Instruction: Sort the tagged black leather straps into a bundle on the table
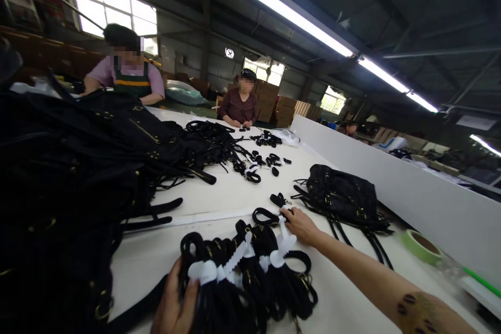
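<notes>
On the near part of the white counter lies a bundle of black straps, several of them bound with white zip ties. The left hand presses against the near left edge of that bundle, fingers curled around a strap and its white tie end. The right hand reaches to the far side of the bundle, fingertips pinching a single black strap loop where another white tie trails down.

A large heap of black bags fills the left side, and one black bag sits just right of the right hand. A roll of green tape rests near the right edge. Two other people work at the far end.

The straps lie tangled together, so pulling the pinched loop could drag neighbours along or snag a buckle. The left hand's hold looks light, and the bundle may slide on the smooth counter.
</notes>
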{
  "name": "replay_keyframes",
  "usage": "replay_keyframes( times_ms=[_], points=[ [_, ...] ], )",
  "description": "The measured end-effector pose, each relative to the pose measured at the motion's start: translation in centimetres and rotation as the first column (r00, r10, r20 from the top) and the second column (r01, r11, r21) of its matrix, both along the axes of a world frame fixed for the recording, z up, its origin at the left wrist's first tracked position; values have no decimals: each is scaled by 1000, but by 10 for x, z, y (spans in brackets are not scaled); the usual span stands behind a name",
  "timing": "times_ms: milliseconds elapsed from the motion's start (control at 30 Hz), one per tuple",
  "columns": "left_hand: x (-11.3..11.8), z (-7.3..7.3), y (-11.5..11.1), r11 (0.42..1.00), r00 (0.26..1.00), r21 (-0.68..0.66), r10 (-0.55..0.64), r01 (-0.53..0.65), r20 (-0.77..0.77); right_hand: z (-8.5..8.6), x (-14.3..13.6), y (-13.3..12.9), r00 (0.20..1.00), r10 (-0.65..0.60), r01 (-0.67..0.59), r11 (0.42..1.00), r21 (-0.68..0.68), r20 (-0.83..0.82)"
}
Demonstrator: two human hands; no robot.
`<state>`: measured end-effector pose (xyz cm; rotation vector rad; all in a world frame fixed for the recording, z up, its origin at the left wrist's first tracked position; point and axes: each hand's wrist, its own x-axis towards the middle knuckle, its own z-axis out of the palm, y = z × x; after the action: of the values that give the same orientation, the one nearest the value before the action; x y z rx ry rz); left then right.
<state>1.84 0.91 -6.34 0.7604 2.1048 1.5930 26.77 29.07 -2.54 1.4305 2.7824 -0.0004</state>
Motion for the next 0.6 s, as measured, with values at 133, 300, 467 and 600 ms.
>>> replay_keyframes(
  times_ms=[133,300,467,600],
  points=[
    [0,9,-4,998,998,32,-46,44,38,21,28,-23,986,-86,79,995,-53,-143],
    [-3,-4,-1,991,997,125,-61,54,57,71,35,-67,893,-183,163,983,-83,-411],
    [-2,-11,2,973,996,229,-53,34,77,104,-15,-157,845,-34,87,993,74,-534],
    [-4,-10,-1,969,988,235,-108,79,113,90,-71,-220,955,-3,-16,998,-60,-296]
  ],
)
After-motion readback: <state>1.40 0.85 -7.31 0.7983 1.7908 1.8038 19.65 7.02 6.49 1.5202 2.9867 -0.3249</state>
